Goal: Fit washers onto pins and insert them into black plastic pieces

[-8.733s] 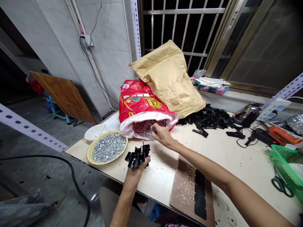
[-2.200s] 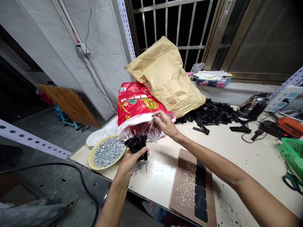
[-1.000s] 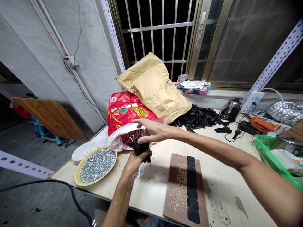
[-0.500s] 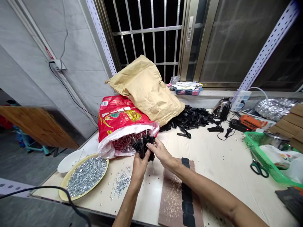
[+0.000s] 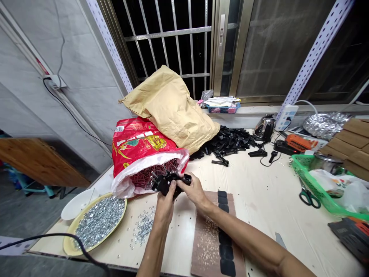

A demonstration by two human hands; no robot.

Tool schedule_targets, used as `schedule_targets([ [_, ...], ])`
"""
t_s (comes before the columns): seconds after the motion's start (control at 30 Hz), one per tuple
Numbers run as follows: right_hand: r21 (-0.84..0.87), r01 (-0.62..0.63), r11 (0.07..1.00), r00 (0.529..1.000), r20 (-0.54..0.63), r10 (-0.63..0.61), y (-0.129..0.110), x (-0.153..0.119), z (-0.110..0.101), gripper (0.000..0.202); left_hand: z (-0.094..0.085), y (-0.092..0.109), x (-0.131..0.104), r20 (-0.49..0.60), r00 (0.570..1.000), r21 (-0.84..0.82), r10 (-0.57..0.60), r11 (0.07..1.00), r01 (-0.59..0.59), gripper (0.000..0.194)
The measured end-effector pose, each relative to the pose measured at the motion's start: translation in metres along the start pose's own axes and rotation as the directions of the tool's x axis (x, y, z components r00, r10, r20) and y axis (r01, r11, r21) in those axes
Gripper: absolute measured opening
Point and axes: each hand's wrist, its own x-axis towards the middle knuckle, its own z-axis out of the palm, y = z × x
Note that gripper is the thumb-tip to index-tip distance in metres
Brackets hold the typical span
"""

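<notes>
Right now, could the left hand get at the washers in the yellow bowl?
Probably yes, if it lets go first: the left hand is holding black parts. The way to the yellow bowl looks free, with just scattered washers on the table between.

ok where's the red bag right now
In the head view, the red bag lies left of centre on the table, beyond the left hand, partly covered by the brown sack.

This looks like a workshop: the pale wooden desk (image 5: 259,192) carries, at eight o'clock, a round yellow dish (image 5: 68,246) of silvery metal washers (image 5: 100,221); at nine o'clock, a printed red plastic sack (image 5: 135,132) of thin reddish rods (image 5: 144,176); and at three o'clock, a heap of narrow black plastic parts (image 5: 230,141).
</notes>
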Motion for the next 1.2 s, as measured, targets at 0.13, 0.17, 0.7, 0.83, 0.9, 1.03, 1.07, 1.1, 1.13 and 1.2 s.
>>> schedule_targets([
  [0.13, 0.227, -0.131, 0.965, 0.984, 0.151, 0.098, 0.002, 0.002, -0.001, 0.025, -0.003, 0.008, -0.001, 0.064, 0.997, 0.223, 0.044, 0.973, -0.057, 0.050],
  [0.17, 0.271, -0.177, 0.946, 0.972, 0.200, 0.125, 0.001, 0.002, -0.001, 0.025, -0.004, 0.010, -0.001, 0.081, 0.995, 0.276, 0.055, 0.958, -0.075, 0.050],
  [0.7, -0.053, 0.223, 0.973, 0.967, 0.136, -0.214, 0.004, -0.011, -0.006, 0.033, -0.011, -0.002, 0.008, 0.148, 0.977, 0.521, 0.155, 0.827, -0.210, 0.040],
  [0.83, -0.068, 0.208, 0.976, 0.975, 0.089, -0.202, 0.007, -0.009, -0.007, 0.036, -0.006, 0.000, 0.004, 0.164, 0.981, 0.425, 0.101, 0.890, -0.163, 0.045],
  [0.9, 0.057, 0.040, 0.998, 0.999, 0.027, -0.042, 0.006, -0.008, -0.006, 0.043, -0.001, 0.004, 0.003, 0.134, 0.988, 0.362, 0.076, 0.924, -0.120, 0.041],
  [1.03, 0.160, -0.055, 0.986, 0.991, -0.115, 0.074, 0.004, -0.007, -0.005, 0.045, 0.013, 0.008, 0.001, 0.040, 0.993, 0.231, 0.113, 0.966, -0.119, 0.036],
  [1.07, 0.170, -0.048, 0.984, 0.990, -0.120, 0.069, 0.003, -0.007, -0.005, 0.043, 0.017, 0.007, 0.001, 0.050, 0.992, 0.226, 0.112, 0.967, -0.120, 0.037],
  [1.1, 0.182, -0.053, 0.982, 0.990, -0.116, 0.075, 0.003, -0.006, -0.005, 0.043, 0.020, 0.006, 0.000, 0.069, 0.992, 0.228, 0.105, 0.966, -0.118, 0.038],
  [1.13, 0.191, -0.067, 0.979, 0.991, -0.101, 0.088, 0.004, -0.006, -0.005, 0.043, 0.022, 0.005, -0.001, 0.087, 0.992, 0.232, 0.096, 0.966, -0.114, 0.040],
  [1.2, 0.185, -0.117, 0.976, 0.991, -0.038, 0.126, 0.004, -0.006, -0.007, 0.044, 0.023, 0.003, -0.002, 0.114, 0.991, 0.251, 0.071, 0.963, -0.097, 0.042],
])
